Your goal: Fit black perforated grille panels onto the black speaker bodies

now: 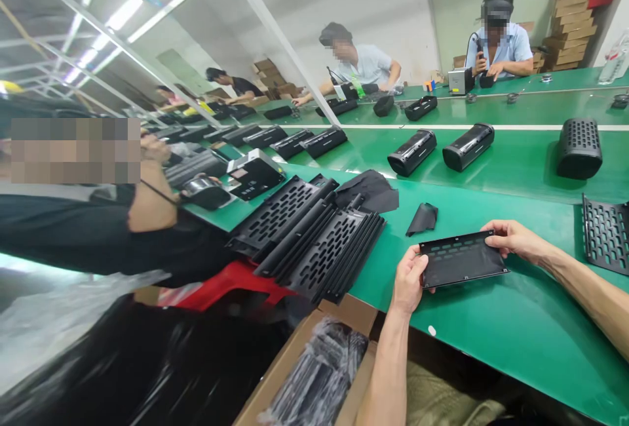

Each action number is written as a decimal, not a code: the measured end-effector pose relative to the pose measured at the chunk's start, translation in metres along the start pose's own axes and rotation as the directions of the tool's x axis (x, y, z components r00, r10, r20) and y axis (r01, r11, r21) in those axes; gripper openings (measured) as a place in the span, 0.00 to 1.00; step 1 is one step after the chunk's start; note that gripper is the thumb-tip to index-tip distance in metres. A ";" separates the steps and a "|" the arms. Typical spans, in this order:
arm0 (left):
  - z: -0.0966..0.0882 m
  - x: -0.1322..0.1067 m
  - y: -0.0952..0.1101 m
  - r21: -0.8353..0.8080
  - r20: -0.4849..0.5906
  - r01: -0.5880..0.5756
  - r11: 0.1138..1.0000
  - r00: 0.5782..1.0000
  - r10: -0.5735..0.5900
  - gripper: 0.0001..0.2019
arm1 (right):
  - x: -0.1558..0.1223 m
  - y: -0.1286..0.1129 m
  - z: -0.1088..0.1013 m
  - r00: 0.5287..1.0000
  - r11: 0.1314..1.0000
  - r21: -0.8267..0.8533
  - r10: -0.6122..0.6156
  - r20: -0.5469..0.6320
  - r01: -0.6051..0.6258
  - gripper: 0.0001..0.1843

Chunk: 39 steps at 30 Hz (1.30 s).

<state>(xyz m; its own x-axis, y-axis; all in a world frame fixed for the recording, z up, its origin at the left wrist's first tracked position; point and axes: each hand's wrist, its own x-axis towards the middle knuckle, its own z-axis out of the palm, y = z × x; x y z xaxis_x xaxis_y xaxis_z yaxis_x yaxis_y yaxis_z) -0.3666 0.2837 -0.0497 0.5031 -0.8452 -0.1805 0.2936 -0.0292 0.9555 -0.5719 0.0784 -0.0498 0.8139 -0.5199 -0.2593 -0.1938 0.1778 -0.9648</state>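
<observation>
Between my two hands is a black perforated panel [462, 265], tilted over the green bench, its slots showing faintly behind a dark sheet-like inner face. My left hand [409, 275] grips its left end, thumb on top and fingers beneath. At the upper right corner my right hand [508, 242] pinches the panel's edge. Just beyond lies a small piece of black cloth [423, 218]. A larger heap of black cloth [371, 190] rests beside stacked slotted panels [324, 252] on the left. Another slotted panel [607, 232] sits at the far right.
Black speaker housings [413, 152] stand along the green conveyor [521, 151] ahead. An open carton [354, 314] with plastic-wrapped parts is below left. Close on my left sits a co-worker [88, 229]; other people work across the line. A red stool [230, 288] is under the panel stack.
</observation>
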 end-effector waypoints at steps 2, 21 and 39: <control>0.001 0.000 0.000 -0.004 0.005 0.001 1.000 1.000 -0.001 0.27 | 0.000 0.000 -0.001 1.000 1.000 0.001 0.009 0.001 -0.009 0.23; 0.005 0.000 -0.004 -0.030 0.031 -0.029 0.999 0.999 0.029 0.24 | -0.003 0.003 -0.012 0.996 0.987 0.149 0.051 0.074 -0.062 0.29; 0.003 0.004 -0.001 0.008 0.005 -0.023 1.000 1.000 0.023 0.23 | 0.000 -0.004 -0.008 0.997 0.984 0.173 0.036 0.071 -0.048 0.25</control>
<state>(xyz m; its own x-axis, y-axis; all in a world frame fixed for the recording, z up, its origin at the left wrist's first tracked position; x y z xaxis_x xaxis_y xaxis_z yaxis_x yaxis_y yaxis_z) -0.3670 0.2785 -0.0508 0.5059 -0.8482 -0.1570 0.2755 -0.0136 0.9612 -0.5756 0.0714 -0.0465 0.8431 -0.4525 -0.2905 -0.1352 0.3446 -0.9290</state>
